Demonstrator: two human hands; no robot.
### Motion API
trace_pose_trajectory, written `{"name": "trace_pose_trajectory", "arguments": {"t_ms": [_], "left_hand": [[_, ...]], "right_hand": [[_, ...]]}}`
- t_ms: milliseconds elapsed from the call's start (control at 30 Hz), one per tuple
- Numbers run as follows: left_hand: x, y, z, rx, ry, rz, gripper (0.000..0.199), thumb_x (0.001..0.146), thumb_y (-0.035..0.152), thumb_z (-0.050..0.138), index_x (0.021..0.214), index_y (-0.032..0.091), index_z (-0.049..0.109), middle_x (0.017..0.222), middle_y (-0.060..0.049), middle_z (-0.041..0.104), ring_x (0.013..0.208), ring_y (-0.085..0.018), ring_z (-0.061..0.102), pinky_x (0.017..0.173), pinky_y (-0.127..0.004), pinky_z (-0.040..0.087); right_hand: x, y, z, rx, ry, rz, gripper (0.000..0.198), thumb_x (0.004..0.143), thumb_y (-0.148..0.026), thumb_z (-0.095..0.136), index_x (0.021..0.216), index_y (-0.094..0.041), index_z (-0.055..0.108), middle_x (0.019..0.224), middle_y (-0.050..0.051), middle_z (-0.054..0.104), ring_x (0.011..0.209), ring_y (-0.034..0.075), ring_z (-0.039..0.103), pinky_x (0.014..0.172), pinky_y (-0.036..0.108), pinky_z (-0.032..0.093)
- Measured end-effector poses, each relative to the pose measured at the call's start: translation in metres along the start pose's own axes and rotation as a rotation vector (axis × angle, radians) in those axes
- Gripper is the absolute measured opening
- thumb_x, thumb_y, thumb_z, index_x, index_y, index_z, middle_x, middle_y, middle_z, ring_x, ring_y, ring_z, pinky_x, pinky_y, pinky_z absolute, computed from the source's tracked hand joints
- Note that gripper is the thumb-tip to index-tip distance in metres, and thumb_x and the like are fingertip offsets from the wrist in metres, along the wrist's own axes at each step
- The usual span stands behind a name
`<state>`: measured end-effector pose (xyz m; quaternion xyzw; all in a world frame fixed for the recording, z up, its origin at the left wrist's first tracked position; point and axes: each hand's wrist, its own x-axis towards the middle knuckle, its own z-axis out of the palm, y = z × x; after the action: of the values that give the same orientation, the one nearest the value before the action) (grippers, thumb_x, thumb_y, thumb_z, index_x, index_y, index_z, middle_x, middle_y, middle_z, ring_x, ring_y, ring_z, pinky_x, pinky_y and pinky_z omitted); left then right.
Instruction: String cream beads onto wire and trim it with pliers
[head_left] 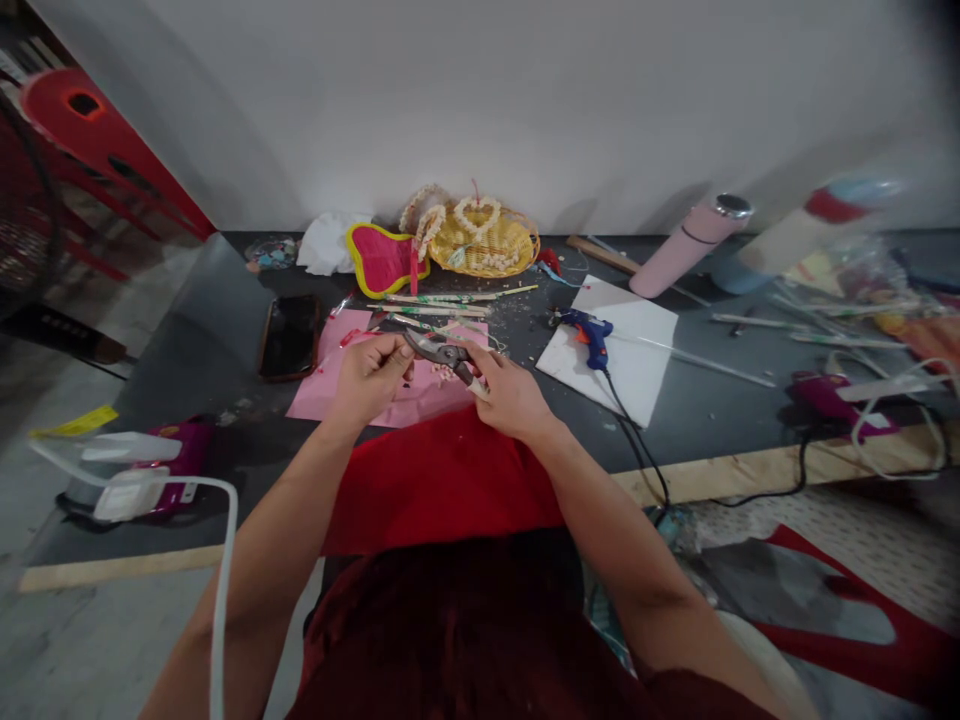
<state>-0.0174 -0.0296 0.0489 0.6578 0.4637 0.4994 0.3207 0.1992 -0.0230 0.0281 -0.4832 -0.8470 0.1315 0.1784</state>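
Note:
Pruning shears [442,352] are gripped by the handles in my right hand [510,390], their curved blades pointing left. At the blade tips, my left hand [375,372] is closed in a pinch; what sits between its fingers is too small to make out. Both hands are over a pink sheet [326,395] on the dark table. Small pale pieces [442,374] lie on the sheet below the shears. Just beyond are several thin patterned sticks [450,297] with crumbs scattered around them. A red cloth [450,485] covers my lap, close under the hands.
A phone [290,338] lies left of the sheet. Behind stand a wicker basket [517,240] and a yellow-edged pink piece [380,262]. To the right, a blue glue gun [592,335] rests on white board [637,385], its cord crossing the front edge, near a pink bottle [686,245].

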Motion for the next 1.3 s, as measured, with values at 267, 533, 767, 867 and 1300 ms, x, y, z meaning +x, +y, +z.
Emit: {"name": "trace_pose_trajectory", "arguments": {"t_ms": [267,533,767,867,1300], "left_hand": [[-0.002,0.002,0.005,0.159,0.084,0.018,0.017,0.085,0.026,0.055,0.076,0.017,0.065,0.07,-0.002,0.067,0.064,-0.011,0.058,0.057,-0.021,0.044],[-0.003,0.001,0.002,0.208,0.053,0.061,0.021,0.087,0.024,0.053,0.073,0.018,0.068,0.071,-0.003,0.069,0.064,-0.012,0.059,0.057,-0.023,0.044],[0.0,0.002,-0.004,0.183,-0.026,0.086,0.025,0.085,0.025,0.053,0.064,0.017,0.065,0.056,0.0,0.061,0.048,-0.009,0.05,0.045,-0.02,0.035],[0.0,0.001,-0.002,0.133,-0.027,0.058,0.026,0.085,0.025,0.053,0.063,0.017,0.063,0.057,-0.001,0.062,0.051,-0.009,0.053,0.047,-0.02,0.038],[-0.002,-0.002,0.0,0.015,-0.033,0.029,0.029,0.086,0.033,0.056,0.063,0.017,0.06,0.055,-0.001,0.06,0.052,-0.009,0.055,0.049,-0.02,0.042]], "right_hand": [[0.0,0.0,0.004,-0.002,-0.005,0.05,0.068,0.077,-0.015,0.05,0.141,-0.024,0.03,0.115,0.01,0.061,0.097,0.025,0.061,0.083,0.035,0.048],[0.001,0.007,0.005,0.017,-0.01,-0.032,0.075,0.076,-0.016,0.05,0.145,-0.023,0.021,0.13,0.012,0.051,0.114,0.028,0.051,0.092,0.041,0.047],[0.004,0.012,0.006,0.006,0.002,-0.055,0.076,0.075,-0.015,0.051,0.145,-0.022,0.021,0.126,0.012,0.052,0.114,0.028,0.049,0.093,0.044,0.045],[0.005,0.013,0.007,0.012,0.018,-0.061,0.077,0.075,-0.016,0.051,0.146,-0.021,0.021,0.128,0.013,0.05,0.117,0.029,0.046,0.094,0.046,0.043],[0.003,0.012,0.007,0.06,0.004,-0.072,0.077,0.073,-0.014,0.051,0.145,-0.022,0.024,0.125,0.012,0.052,0.115,0.027,0.049,0.094,0.042,0.044]]}}
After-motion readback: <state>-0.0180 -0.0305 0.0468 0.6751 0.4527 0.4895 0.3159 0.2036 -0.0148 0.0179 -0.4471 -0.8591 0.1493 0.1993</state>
